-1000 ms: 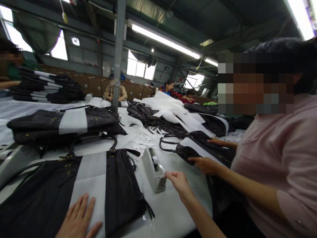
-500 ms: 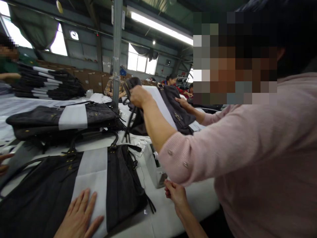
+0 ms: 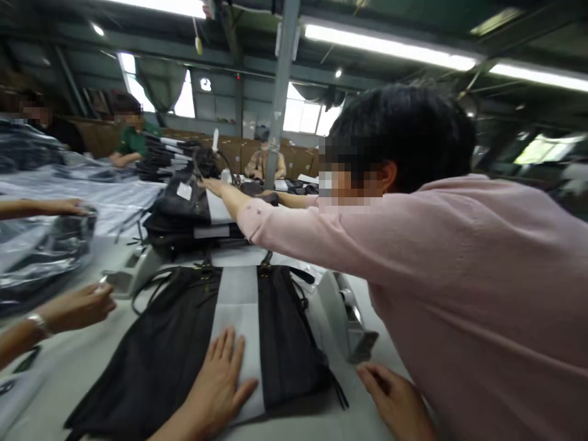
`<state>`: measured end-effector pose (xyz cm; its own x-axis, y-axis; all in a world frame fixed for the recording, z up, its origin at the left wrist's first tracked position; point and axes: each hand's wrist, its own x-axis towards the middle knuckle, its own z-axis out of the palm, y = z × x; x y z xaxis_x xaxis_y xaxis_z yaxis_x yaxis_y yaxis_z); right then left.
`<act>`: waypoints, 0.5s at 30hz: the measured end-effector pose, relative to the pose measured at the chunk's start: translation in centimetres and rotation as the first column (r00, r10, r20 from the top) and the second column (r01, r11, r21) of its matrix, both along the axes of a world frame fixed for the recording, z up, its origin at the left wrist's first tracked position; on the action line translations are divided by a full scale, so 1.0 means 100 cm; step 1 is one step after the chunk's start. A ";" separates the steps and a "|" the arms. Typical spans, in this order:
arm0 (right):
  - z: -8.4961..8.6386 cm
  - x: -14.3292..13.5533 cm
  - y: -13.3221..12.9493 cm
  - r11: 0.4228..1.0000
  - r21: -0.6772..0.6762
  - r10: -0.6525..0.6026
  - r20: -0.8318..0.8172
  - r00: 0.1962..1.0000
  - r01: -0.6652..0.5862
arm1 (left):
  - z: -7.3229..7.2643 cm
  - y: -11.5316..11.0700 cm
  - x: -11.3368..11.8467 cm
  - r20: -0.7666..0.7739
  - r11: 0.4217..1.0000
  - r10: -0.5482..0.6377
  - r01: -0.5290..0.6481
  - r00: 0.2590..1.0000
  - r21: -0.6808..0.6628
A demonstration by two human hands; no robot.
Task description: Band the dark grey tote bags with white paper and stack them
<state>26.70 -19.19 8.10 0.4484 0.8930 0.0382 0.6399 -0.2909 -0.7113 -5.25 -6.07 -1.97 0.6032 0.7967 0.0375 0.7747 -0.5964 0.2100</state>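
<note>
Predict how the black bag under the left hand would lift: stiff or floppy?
Probably floppy: the black bag lies flattened, its sides slumped. The pale band looks papery, so might crease. The strap trailing at the bag's right corner may swing.

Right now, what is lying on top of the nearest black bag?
A white strip, with the left hand flat upon it. Under the strip, the bag is hidden.

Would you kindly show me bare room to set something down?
Bare white tabletop lies between the flat black bag with white paper band and the co-worker's silver-banded wrist at left; a smaller patch separates the bag from the wearer's right hand. It's crowded behind, with stacked black bags, and far left, with clear plastic wrapping.
</note>
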 end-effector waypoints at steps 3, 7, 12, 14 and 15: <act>0.038 -0.040 0.041 0.940 -0.019 0.340 0.089 0.936 -0.339 | 0.013 0.001 0.002 0.000 0.997 0.013 -0.013 1.000 -0.079; 0.062 -0.101 0.112 0.718 -0.088 0.690 0.214 0.691 -0.690 | 0.019 0.002 0.002 0.028 0.992 0.009 -0.005 1.000 -0.127; 0.050 -0.148 0.204 0.426 -0.273 0.885 0.326 0.334 -0.862 | 0.022 0.006 0.002 0.043 0.983 0.001 0.006 0.999 -0.181; 0.042 -0.159 0.234 0.352 -0.415 0.911 0.358 0.205 -0.839 | 0.022 0.008 0.002 0.054 0.980 -0.001 0.012 0.999 -0.199; 0.038 -0.164 0.246 0.323 -0.473 0.920 0.359 0.155 -0.820 | 0.021 0.009 0.002 0.063 0.979 -0.004 0.017 0.998 -0.206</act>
<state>10.35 5.43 11.93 -0.6833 0.6928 -0.2306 0.7301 0.6520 -0.2047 -5.07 -5.15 0.18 0.6133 0.7848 -0.0892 0.7503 -0.5435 0.3763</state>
